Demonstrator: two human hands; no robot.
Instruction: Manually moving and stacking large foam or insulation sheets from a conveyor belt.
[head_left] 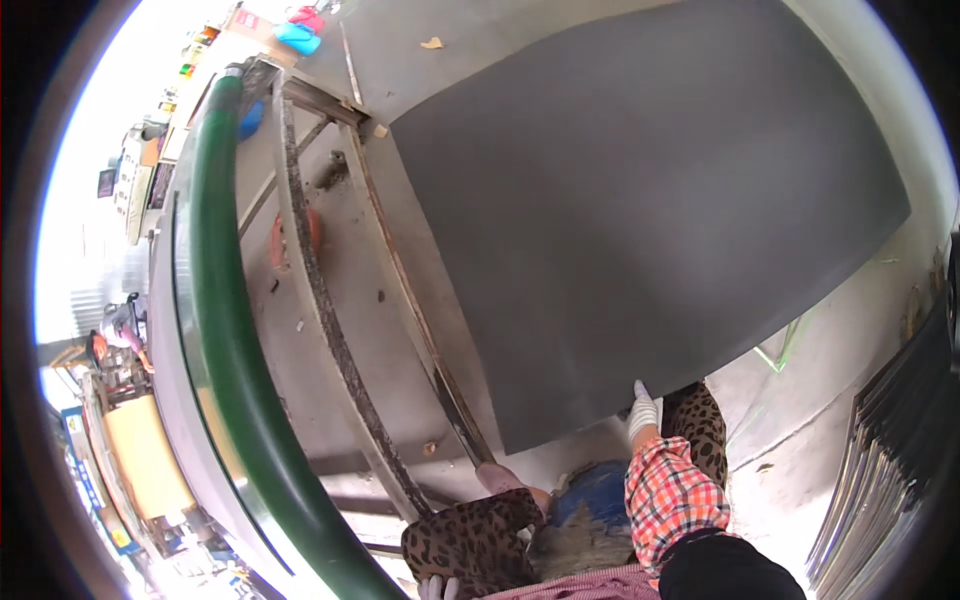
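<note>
A large dark grey sheet [640,220] stretches in front of me and to the right. My right hand [645,415], in a pale glove, grips its near edge with the thumb on top; the other fingers are hidden under the sheet. My left hand [438,588] shows only as gloved fingertips at the bottom edge. They lie stretched out against my leopard-print trouser leg [470,545], with nothing seen in them. Between my knees is a worn blue object [595,495], partly covered by something greyish.
A long green roller [225,250] runs along the left, beside a rusty metal frame [325,310]. Stacked dark sheets [880,470] stand at the lower right. Green strapping [780,350] lies near the sheet's right edge. Another person [120,330] is at the far left.
</note>
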